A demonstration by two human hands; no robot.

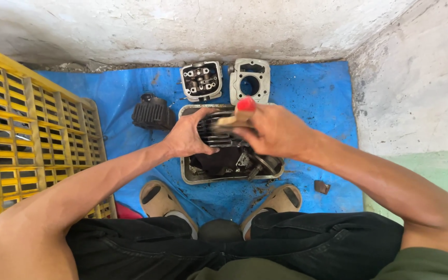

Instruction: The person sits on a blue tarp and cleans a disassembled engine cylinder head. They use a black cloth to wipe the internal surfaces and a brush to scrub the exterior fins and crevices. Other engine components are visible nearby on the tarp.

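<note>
Over the metal tray [186, 176] at the middle of the blue tarp [312, 88], we hold a finned engine cylinder [219, 136] steady with our left hand [187, 137], its fingers wrapped around the left side of the fins. Our right hand [273, 132] is clenched around a brush with a wooden handle and a red tip [242, 110], and the handle points up and slightly left, away from us. The working end of the brush is hidden behind the hand, so we cannot tell whether it touches the fins.

The cylinder lies directly between both hands, just ahead of our knees, with its fins running left to right across the tray. The left hand is already on it; the right sits just beside it, to its right. Dark liquid and small parts [257, 165] lie in the near right of the tray.

Far from us on the tarp stand a cylinder head [201, 80] and, just right of it, a pale cylinder block with a round bore [250, 79]. A second dark finned cylinder [153, 112] rests to the left of the tray. A yellow plastic crate [37, 135] stands at the left edge. A small rusty piece [321, 186] lies near right. We see no labels, packages or signs.
</note>
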